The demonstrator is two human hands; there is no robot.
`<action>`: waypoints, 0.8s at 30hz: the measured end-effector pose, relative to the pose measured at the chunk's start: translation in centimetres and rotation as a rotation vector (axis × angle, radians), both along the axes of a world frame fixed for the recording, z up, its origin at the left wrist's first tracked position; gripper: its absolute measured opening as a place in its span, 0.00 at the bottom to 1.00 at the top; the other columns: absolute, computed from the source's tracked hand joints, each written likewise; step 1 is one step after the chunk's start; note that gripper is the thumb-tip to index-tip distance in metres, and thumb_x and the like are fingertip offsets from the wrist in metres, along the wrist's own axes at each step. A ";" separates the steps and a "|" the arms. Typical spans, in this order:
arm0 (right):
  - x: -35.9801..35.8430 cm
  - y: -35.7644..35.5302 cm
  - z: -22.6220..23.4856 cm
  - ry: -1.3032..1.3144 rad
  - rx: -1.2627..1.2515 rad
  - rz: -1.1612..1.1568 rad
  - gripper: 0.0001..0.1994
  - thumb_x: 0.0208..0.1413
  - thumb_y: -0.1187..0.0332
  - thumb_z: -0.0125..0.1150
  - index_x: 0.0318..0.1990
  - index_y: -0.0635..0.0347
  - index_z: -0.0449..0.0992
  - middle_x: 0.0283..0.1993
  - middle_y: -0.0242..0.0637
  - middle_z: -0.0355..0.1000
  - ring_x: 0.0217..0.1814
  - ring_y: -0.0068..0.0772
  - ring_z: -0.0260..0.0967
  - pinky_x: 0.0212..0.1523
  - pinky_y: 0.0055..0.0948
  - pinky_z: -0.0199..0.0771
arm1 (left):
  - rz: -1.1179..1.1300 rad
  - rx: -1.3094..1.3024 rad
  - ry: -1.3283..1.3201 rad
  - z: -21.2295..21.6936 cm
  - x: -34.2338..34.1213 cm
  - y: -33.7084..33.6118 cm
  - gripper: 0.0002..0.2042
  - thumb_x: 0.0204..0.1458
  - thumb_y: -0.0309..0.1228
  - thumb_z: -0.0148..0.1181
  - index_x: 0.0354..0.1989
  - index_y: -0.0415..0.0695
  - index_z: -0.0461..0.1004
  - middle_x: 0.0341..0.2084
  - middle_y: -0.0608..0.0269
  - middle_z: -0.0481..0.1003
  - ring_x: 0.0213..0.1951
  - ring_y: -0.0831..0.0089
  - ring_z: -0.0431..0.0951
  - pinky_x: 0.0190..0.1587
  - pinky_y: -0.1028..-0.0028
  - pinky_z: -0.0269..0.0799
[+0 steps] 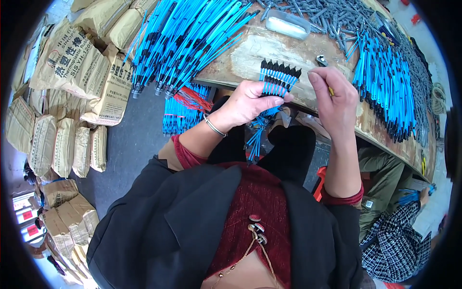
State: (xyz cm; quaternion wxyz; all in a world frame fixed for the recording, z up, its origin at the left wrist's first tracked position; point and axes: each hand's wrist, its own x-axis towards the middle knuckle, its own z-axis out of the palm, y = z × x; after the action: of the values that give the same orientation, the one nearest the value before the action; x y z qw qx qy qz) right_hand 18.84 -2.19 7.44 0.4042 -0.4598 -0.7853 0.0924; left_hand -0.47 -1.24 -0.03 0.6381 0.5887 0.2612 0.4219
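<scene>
My left hand (243,105) is closed around the middle of a small bundle of thin blue rods (279,79), held near the table's front edge. The rods lie side by side, with black pointed tips upward and black bands below. Their lower ends hang under the hand, above my lap. Raised just right of the bundle, my right hand (338,94) has its fingers curled in and thumb pressed against them. A bit of yellow shows by the fingers, too small to name. A small metal piece (321,60) lies on the wooden table (248,50) beyond.
Large blue rod bundles (185,41) project over the table's left edge; another pile (385,89) lies right. Grey metal parts (332,19) and a clear plastic box (288,25) sit at the back. Brown paper sacks (72,65) are stacked left. Another person's checked sleeve (397,238) appears lower right.
</scene>
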 end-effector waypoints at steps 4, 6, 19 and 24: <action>-0.4 -0.7 0.2 0.108 -0.047 -0.059 0.10 0.52 0.76 0.57 0.42 0.66 0.71 0.28 0.34 0.71 0.28 0.25 0.66 0.34 0.22 0.67 | -0.008 -0.050 -0.040 0.0 0.4 0.1 0.09 0.51 0.22 0.55 0.41 0.38 0.75 0.36 0.63 0.77 0.41 0.78 0.75 0.47 0.76 0.70; -0.5 -1.3 0.2 0.327 -0.162 -0.153 0.09 0.54 0.74 0.56 0.41 0.67 0.70 0.29 0.33 0.71 0.29 0.21 0.66 0.33 0.20 0.67 | -0.003 -0.066 -0.055 0.0 0.4 0.2 0.09 0.51 0.22 0.55 0.41 0.38 0.75 0.36 0.63 0.77 0.41 0.78 0.75 0.47 0.77 0.70; -2.8 -0.5 -1.8 0.712 -0.468 0.169 0.07 0.59 0.72 0.49 0.39 0.68 0.66 0.36 0.41 0.73 0.32 0.24 0.70 0.34 0.21 0.70 | 0.007 -0.071 -0.088 0.6 0.4 0.6 0.11 0.52 0.20 0.53 0.45 0.38 0.73 0.37 0.62 0.76 0.42 0.75 0.74 0.47 0.75 0.70; -1.8 -0.8 -1.6 0.834 -0.206 0.067 0.09 0.60 0.70 0.47 0.44 0.67 0.64 0.37 0.43 0.73 0.31 0.26 0.71 0.34 0.21 0.71 | -0.048 -0.290 -0.312 1.1 -0.6 3.2 0.10 0.53 0.22 0.53 0.44 0.38 0.72 0.36 0.57 0.76 0.40 0.70 0.77 0.45 0.74 0.73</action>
State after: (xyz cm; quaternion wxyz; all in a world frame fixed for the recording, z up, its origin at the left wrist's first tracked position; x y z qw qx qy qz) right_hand 17.04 -2.96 5.84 0.6356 -0.3954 -0.5560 0.3613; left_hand -1.06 1.98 1.04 0.7587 0.4242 0.2030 0.4508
